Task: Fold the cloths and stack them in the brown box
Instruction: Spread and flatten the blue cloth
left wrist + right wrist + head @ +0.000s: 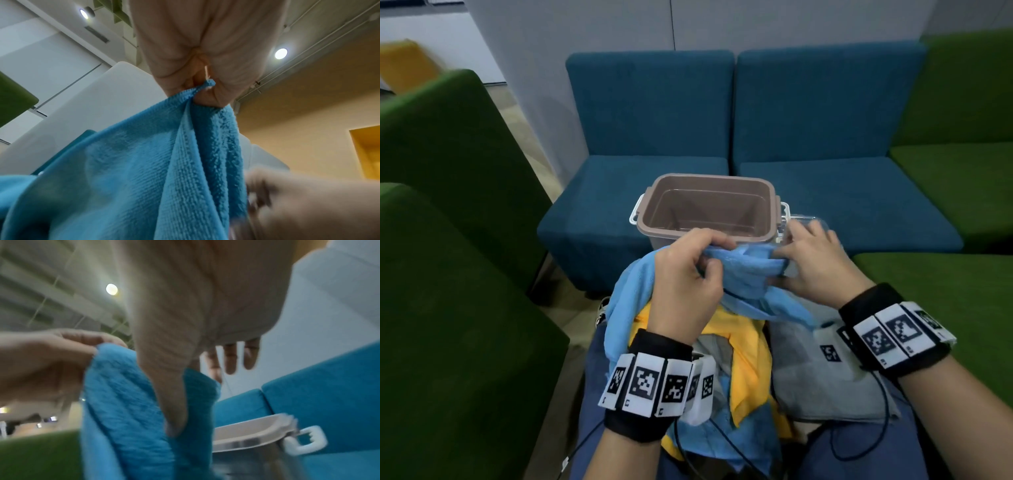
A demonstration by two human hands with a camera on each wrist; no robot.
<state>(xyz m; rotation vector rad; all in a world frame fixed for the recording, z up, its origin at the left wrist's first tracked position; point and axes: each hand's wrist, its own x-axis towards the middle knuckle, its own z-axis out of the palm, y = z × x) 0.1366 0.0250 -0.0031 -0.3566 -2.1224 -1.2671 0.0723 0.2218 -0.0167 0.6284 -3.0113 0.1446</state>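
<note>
The brown box point(770, 219) stands open and empty on the blue sofa seat ahead of me; its rim point(246, 431) also shows in the right wrist view. A blue cloth point(746, 274) hangs bunched in front of the box, above my lap. My left hand point(709, 253) pinches its upper edge; the left wrist view shows the left hand point(202, 91) nipping a corner of that cloth point(144, 170). My right hand point(779, 267) grips the cloth's right side, thumb point(174, 402) laid over the blue cloth point(123, 402). A yellow cloth point(750, 363) and a grey cloth point(822, 377) lie on my lap.
Two blue sofa seats point(842, 192) stand ahead, with green sofas at the left point(448, 274) and right point(962, 178). A clear lid point(804, 219) lies beside the box's right side, by its white latch point(304, 441). Cables trail from both wristbands over my lap.
</note>
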